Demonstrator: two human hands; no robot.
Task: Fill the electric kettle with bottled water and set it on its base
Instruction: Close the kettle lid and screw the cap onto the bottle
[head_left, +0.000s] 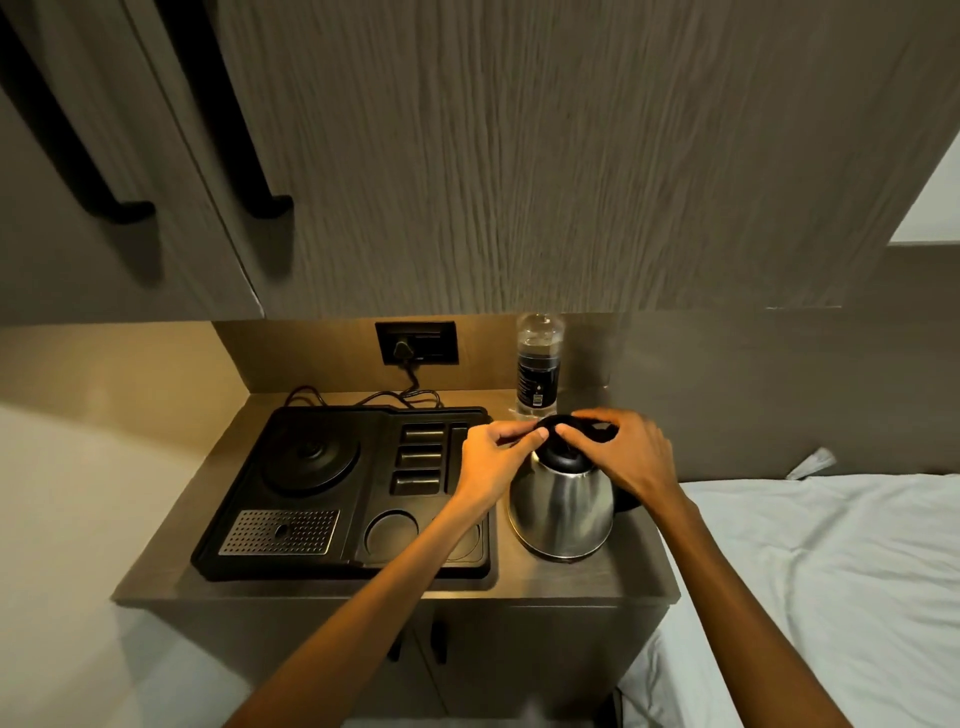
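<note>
Both bare forearms reach forward, left hand (497, 457) and right hand (626, 453) meeting, fingers curled.

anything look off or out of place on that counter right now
Nothing is spilled or damaged. The kettle stands upright on the bare counter, right of the black tray, not on its round base, which sits empty. Both hands, left hand and right hand, are at the lid. The water bottle stands upright behind.

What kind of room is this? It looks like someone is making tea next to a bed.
Probably a hotel room. A black hospitality tray with a kettle base and cup recesses sits on a small counter, with a kettle and water bottle beside it. A bed with white sheets adjoins the counter.
</note>
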